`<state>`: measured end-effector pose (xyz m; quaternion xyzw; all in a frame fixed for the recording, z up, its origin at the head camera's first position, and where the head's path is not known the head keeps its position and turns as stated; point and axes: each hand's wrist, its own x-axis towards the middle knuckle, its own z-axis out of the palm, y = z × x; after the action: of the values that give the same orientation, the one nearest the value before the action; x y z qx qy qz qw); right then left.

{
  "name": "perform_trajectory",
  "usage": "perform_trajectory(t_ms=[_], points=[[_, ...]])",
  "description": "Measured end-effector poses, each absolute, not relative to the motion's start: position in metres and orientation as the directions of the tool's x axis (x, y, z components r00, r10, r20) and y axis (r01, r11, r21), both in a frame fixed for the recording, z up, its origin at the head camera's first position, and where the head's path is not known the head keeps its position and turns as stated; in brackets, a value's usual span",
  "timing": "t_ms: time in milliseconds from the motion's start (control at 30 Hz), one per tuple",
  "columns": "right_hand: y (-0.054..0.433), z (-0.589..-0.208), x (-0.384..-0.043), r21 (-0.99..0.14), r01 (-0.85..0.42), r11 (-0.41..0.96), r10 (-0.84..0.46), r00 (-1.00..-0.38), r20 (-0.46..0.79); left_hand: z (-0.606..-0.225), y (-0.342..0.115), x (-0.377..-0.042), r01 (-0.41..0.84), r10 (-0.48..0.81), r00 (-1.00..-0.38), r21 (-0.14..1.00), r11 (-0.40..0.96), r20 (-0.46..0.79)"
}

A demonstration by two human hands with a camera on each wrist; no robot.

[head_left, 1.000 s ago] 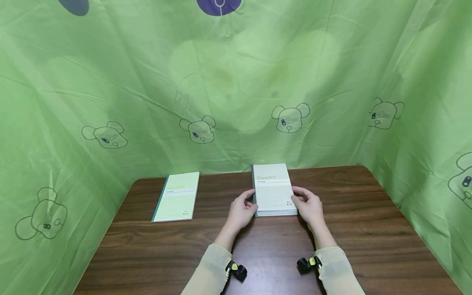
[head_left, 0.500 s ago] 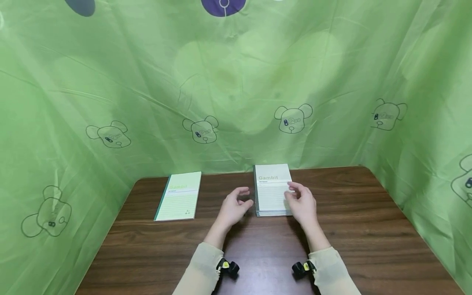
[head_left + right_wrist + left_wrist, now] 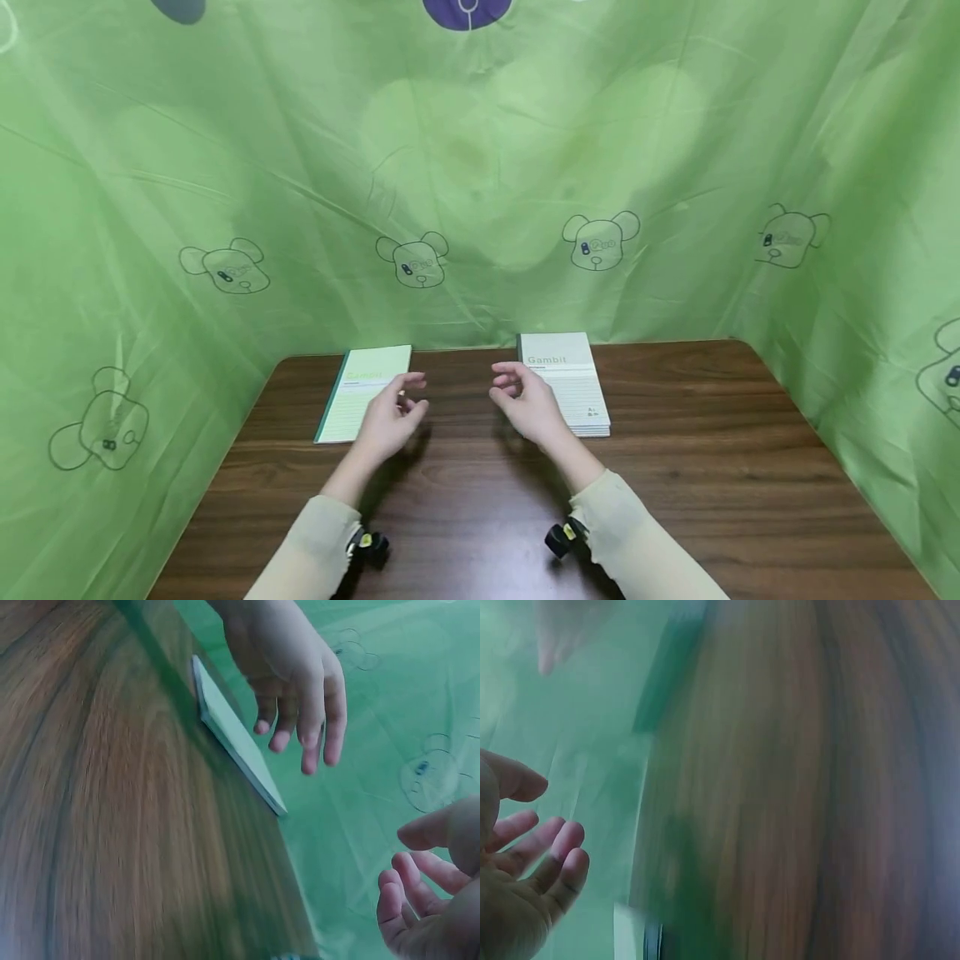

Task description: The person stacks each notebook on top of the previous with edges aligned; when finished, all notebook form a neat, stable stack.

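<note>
A stack of notebooks marked "Gambit" lies toward the back of the table, right of the middle. To its left lies a notebook with a green spine and the same cover; the right wrist view shows this notebook edge-on. My left hand hovers over the notebook's right side, fingers loosely bent and holding nothing. In front of the stack's left edge is my right hand, likewise holding nothing with its fingers relaxed. The left wrist view is blurred; there the left hand has its fingers spread apart.
The brown wooden table has rounded back corners. A green curtain printed with bear faces stands round its back and sides. Each wrist carries a small black camera, such as the left camera.
Both hands have let go of the stack and moved left. The left hand now hovers over the single notebook; the right hand has crossed to the stack's left edge.
</note>
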<state>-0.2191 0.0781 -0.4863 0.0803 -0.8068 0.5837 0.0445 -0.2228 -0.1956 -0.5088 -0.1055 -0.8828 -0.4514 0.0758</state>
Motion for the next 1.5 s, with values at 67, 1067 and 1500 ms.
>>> perform_trajectory(t_ms=[67, 1067, 1500], points=[[0.066, -0.489, -0.223, -0.939, -0.173, 0.298, -0.078, -0.985, 0.156, -0.509, -0.216, -0.222, 0.228, 0.078, -0.971, 0.767, 0.6, 0.228], [-0.042, -0.537, -0.247, -0.93, -0.107, 0.352, -0.167, -0.985, 0.051, -0.528, -0.32, -0.228, -0.206, -0.269, -0.962, 0.781, 0.589, -0.05], [-0.049, -0.538, -0.238, -0.929, -0.118, 0.352, -0.181, -0.982, 0.056, -0.525, -0.301, -0.229, -0.256, -0.287, -0.953, 0.774, 0.58, -0.101]])
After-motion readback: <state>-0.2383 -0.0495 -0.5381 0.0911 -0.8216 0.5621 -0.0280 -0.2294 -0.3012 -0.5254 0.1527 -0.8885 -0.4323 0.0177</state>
